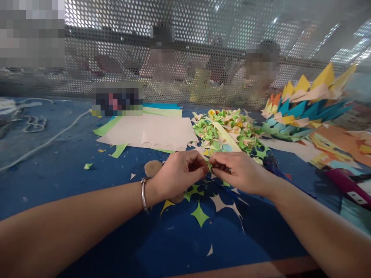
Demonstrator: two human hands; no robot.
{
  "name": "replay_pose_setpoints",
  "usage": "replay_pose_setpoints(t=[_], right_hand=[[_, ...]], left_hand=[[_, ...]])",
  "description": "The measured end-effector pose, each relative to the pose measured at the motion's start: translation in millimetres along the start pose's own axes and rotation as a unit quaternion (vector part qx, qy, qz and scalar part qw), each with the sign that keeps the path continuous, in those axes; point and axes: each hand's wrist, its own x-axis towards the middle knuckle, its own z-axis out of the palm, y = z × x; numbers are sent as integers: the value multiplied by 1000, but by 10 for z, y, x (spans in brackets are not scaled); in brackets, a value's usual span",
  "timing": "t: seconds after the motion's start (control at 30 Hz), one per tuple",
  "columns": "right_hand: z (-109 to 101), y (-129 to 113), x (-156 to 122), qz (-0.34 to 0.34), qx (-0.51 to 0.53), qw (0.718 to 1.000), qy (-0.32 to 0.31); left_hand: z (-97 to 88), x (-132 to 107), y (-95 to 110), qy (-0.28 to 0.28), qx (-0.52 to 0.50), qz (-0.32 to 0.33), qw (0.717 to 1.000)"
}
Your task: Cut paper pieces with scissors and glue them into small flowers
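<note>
My left hand (180,172), with a silver bangle on its wrist, and my right hand (242,172) meet over the blue table. Thumb and fingers of both are pinched, the fingertips almost touching. A speck of green shows between them, but what they hold is too small and hidden to name. Just beyond lies a heap of small curled paper pieces (246,133), green, cream and orange, with a pale yellow strip (224,135) across it. Under and in front of my hands lie paper offcuts, among them a green four-pointed scrap (199,214) and a pale pink scrap (222,203).
Pale paper sheets (150,129) lie stacked at the back left. A tan disc (153,168) is beside my left wrist. A tiered, pointed paper construction (307,106) stands at the right, near a magenta object (348,187). A white cord (52,139) crosses the left. People sit behind the perforated screen (121,46).
</note>
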Motion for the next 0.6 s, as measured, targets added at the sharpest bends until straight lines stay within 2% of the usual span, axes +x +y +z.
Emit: replay_pose_setpoints(t=[0.1, 0.37, 0.6], right_hand=[[-18, -33, 2, -8, -4, 1000, -29], [-59, -30, -27, -37, -16, 998, -53], [-47, 9, -42, -26, -7, 998, -64]], left_hand=[[-4, -29, 11, -8, 4, -13, 1000], [-33, -46, 103, -44, 9, -32, 998], [-67, -24, 72, -54, 101, 32, 993]])
